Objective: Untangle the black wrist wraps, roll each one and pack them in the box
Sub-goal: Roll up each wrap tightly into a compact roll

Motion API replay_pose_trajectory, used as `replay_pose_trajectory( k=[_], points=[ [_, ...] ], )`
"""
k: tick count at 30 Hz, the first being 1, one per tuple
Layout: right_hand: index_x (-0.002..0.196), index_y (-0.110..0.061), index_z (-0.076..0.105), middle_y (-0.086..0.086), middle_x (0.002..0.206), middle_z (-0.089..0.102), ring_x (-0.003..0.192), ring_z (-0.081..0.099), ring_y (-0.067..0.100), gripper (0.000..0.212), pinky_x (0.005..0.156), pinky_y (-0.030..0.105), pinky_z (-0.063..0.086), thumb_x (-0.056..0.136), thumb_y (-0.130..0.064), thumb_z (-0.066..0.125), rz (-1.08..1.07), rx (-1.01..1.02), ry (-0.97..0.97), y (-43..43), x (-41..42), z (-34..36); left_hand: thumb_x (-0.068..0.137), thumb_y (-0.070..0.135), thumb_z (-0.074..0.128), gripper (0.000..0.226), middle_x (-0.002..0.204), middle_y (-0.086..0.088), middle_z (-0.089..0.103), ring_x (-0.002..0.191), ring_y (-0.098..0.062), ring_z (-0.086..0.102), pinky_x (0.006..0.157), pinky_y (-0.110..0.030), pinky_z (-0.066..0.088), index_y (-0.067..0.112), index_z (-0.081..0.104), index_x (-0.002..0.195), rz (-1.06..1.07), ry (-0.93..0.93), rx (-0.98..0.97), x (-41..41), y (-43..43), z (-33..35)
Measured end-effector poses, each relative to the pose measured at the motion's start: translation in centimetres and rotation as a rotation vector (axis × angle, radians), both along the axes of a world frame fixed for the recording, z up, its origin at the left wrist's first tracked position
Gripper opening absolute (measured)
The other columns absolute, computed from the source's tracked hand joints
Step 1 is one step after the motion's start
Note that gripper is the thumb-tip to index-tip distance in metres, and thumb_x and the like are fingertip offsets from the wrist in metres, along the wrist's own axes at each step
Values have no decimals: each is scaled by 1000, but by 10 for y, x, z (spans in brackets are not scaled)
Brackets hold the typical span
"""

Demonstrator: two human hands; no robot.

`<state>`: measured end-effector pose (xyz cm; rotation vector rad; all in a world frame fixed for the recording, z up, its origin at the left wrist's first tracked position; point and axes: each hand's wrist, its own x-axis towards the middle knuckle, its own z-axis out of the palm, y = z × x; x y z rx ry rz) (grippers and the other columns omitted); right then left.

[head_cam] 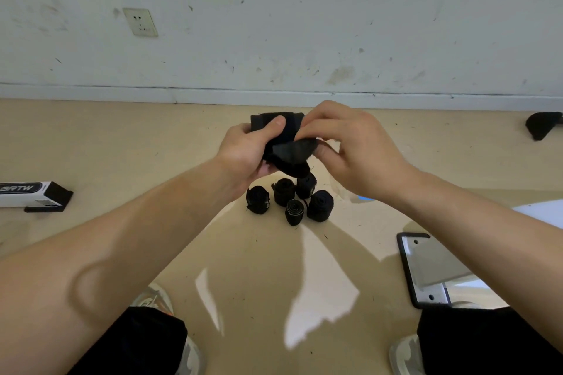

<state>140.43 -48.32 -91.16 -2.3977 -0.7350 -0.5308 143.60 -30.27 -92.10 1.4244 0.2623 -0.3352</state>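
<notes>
A black wrist wrap is held above the floor between both hands, partly rolled. My left hand grips its left side with the thumb laid over the top. My right hand pinches its right end, fingers curled over the fabric. Directly below, several rolled black wraps sit together on the beige floor. The white and black box lies on the floor at the far left, well away from both hands.
A black-framed plate with a grey panel lies on the floor at the right. Another dark object sits near the wall at the far right. My knees and shoes fill the bottom corners. A white wall with a socket stands behind.
</notes>
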Motion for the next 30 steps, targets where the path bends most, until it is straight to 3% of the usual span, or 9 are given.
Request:
replay_pose_trajectory(
  k=[5,8,11,14,21,26,30],
  points=[
    [97,-16,77,-5,89,66,78,60,8,13,72,17,45,95,-14,65,-154,223,197,-4,6,-4,100,10,66,35,84,-8,63,48,-12,63,43,-20,48,7,54,133,-43,-11,-11,-7,-8,-1],
    [92,-22,75,-3,93,67,75,63,14,11,70,21,46,96,-18,66,-233,332,314,-2,7,-6,98,11,69,32,92,-7,68,67,-18,72,59,-28,59,13,54,127,-109,-1,-68,-9,-7,-3],
    [82,-39,66,-4,95,66,72,60,13,24,69,22,46,96,-20,67,-256,425,351,1,7,-5,101,13,66,28,101,-4,73,84,-19,76,77,-36,65,20,59,127,-164,-17,-119,-8,-5,-3],
    [80,-38,64,-1,98,63,74,57,15,23,71,25,45,96,-22,68,-304,448,350,1,8,-5,106,14,58,25,107,-2,72,93,-21,75,86,-40,64,21,61,129,-203,-29,-168,-8,-6,-1],
    [82,-34,64,-9,93,51,75,51,-4,19,70,6,37,95,-21,69,-346,382,295,-1,7,-4,105,12,56,24,109,-1,72,95,-28,73,85,-42,64,22,65,125,-220,-8,-171,-8,-9,0],
    [74,-36,58,-7,91,54,75,49,5,27,68,9,37,96,-22,68,-345,482,352,1,4,-2,105,9,50,27,116,-7,70,102,-33,73,88,-47,63,20,66,124,-230,-19,-173,-8,-8,3],
    [80,-28,64,1,93,59,69,47,9,15,66,16,39,94,-25,69,-376,607,412,3,5,-8,103,8,48,28,103,-3,73,97,-29,73,84,-45,63,22,68,117,-229,-70,-127,-12,-11,2]
  ],
)
